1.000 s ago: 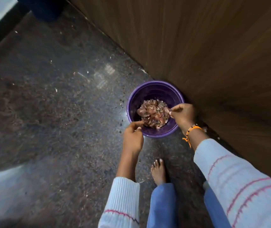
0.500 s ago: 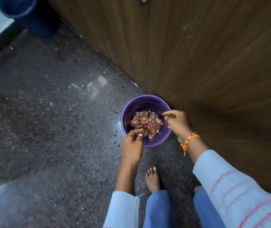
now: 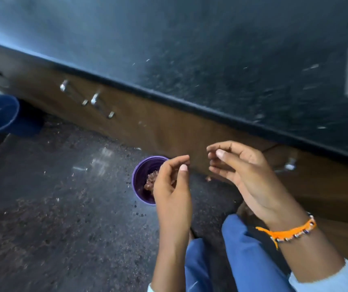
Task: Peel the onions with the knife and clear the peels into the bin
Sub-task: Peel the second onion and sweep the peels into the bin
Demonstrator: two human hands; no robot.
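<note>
Fingers (image 3: 221,165) loosely curled, bare, above round purple bin (image 3: 140,182) of papery peels (image 3: 151,180)

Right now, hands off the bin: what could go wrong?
1. The purple bin of onion peels sits on the floor beside the person's blue-trousered leg; a step could tip it.
2. Scraps lie on the floor around it and could be missed.
3. Bits may cling to the left hand or right hand; motion blur hides this.

One head-worn view looks steeply down and forward from above, close over both raised hands, onto the floor (image 3: 42,218) by a cabinet (image 3: 147,127), with the table (image 3: 211,49) edge running diagonally across the upper frame.
</note>
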